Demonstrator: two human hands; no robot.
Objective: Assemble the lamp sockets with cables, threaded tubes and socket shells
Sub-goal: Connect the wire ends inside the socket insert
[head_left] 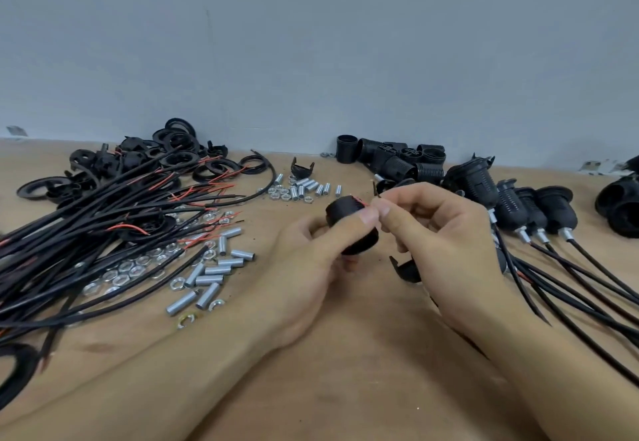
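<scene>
Left-hand (311, 268) fingers were curled round a round, matte black plastic socket body (349, 226) held above the wooden table (345, 388), while its thin red wire (363, 203) was pinched by the right hand (446, 243), beside smooth metal tubes (211, 278).

Two bare forearms come in from the near edge, one from the near left corner and one from the near right. No sleeve, watch, band or glove shows on either arm as far as the frame reaches. The left hand (311, 268) and the right hand (439, 243) are bare too, without rings. The fingernails are short and plain, with no polish.
</scene>
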